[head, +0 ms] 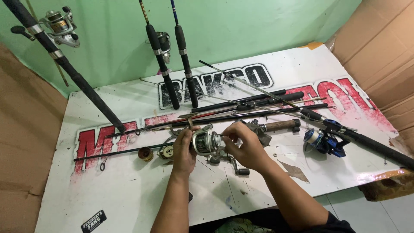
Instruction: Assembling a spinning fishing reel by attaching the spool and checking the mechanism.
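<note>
A silver spinning reel [206, 142] is held just above the white board [129, 190], between both hands. My left hand [183, 149] grips its left side. My right hand [243, 144] pinches its right side with the fingertips. The reel's crank handle [238, 168] hangs below it, near the board. Just left of my left hand lie a small gold spool [145, 153] and a round reel part [166, 151].
Several fishing rods [241, 110] lie across the board behind the hands. A rod with a blue reel [323, 141] lies at the right. Three rods [164, 64] lean against the green wall. Cardboard [379, 51] stands at both sides.
</note>
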